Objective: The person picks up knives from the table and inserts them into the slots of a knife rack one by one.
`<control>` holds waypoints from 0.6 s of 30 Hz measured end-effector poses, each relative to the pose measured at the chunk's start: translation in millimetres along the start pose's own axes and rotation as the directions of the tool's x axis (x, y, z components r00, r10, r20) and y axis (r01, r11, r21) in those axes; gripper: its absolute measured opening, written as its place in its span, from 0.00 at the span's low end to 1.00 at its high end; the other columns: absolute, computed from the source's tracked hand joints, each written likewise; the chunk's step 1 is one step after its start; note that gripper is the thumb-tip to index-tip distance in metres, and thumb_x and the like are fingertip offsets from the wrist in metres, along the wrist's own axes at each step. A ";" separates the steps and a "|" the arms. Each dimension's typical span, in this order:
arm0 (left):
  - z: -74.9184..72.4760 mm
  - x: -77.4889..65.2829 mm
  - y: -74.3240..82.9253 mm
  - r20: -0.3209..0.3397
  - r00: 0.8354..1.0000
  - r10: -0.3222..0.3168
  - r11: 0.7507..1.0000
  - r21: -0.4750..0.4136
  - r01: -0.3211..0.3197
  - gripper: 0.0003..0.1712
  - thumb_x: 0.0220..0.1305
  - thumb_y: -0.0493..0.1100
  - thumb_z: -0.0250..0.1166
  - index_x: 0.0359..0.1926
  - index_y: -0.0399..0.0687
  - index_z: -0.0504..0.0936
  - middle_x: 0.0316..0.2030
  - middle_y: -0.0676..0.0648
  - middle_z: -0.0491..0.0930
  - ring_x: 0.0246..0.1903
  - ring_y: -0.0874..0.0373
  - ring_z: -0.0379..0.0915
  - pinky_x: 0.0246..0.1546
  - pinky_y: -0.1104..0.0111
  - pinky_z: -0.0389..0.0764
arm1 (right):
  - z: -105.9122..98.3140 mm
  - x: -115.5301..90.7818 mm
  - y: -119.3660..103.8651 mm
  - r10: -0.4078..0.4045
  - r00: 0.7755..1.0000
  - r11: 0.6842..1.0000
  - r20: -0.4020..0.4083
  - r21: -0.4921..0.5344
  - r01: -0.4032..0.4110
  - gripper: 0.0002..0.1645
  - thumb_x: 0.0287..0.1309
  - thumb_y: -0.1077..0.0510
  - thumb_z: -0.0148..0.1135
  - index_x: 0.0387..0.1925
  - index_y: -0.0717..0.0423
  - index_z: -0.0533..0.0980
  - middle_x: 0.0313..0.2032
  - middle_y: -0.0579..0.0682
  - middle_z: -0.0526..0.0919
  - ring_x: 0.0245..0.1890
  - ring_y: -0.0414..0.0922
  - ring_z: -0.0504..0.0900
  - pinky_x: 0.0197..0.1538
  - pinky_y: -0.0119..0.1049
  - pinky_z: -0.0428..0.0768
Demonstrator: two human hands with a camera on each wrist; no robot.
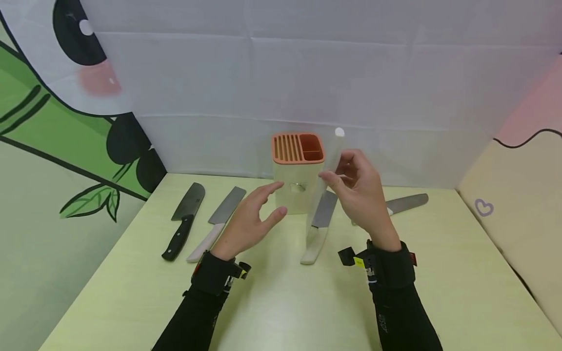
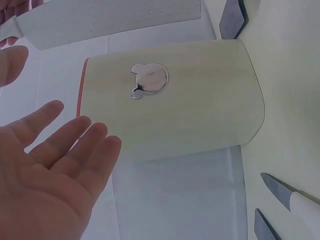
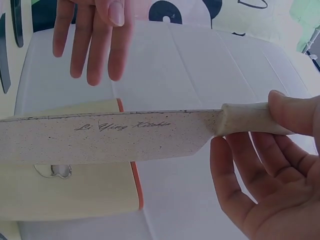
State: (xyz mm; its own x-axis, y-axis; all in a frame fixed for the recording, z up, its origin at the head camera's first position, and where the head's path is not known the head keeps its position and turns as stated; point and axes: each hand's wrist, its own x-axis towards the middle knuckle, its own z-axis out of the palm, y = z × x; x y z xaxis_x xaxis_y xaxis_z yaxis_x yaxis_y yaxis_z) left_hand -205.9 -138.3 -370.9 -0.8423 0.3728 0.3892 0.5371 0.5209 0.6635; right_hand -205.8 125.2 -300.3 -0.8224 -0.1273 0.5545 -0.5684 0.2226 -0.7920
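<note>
My right hand (image 1: 362, 190) pinches the pale handle of a kitchen knife (image 3: 110, 137) between thumb and fingers. The speckled blade points down, with script lettering on its side in the right wrist view. It overlaps the right side of a cream knife block (image 1: 291, 195) with an orange slotted top. My left hand (image 1: 252, 222) is held up at the block's left front, fingers spread and holding nothing. In the left wrist view its palm (image 2: 50, 185) shows beside the block, which bears a shiny bear-shaped emblem (image 2: 151, 79).
On the table (image 1: 272, 302) a black-handled knife (image 1: 186, 219) and a white-handled knife (image 1: 226, 207) lie left of the block. Another white-handled knife (image 1: 325, 212) lies in front of it. Partly behind my right hand is a further knife (image 1: 408, 203). A pale cloth (image 1: 307, 83) hangs behind.
</note>
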 end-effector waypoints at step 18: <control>0.2 2.8 4.8 -0.093 0.994 0.049 0.999 -0.001 -0.049 0.30 0.79 0.47 0.64 0.77 0.46 0.72 0.73 0.45 0.74 0.73 0.51 0.69 0.70 0.58 0.76 | 19.9 -0.1 12.6 0.009 0.999 1.000 0.041 -0.004 -0.009 0.23 0.69 0.66 0.69 0.61 0.65 0.74 0.50 0.57 0.82 0.49 0.47 0.85 0.55 0.38 0.86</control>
State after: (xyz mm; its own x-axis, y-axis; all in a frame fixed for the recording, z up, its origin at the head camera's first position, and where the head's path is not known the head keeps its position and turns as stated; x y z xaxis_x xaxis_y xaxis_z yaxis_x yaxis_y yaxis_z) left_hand -205.8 -134.7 -366.8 -0.8156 0.3245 0.4792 0.5778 0.5014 0.6440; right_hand -213.3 108.8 -315.4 -0.8277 -0.1651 0.5362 -0.5610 0.2275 -0.7959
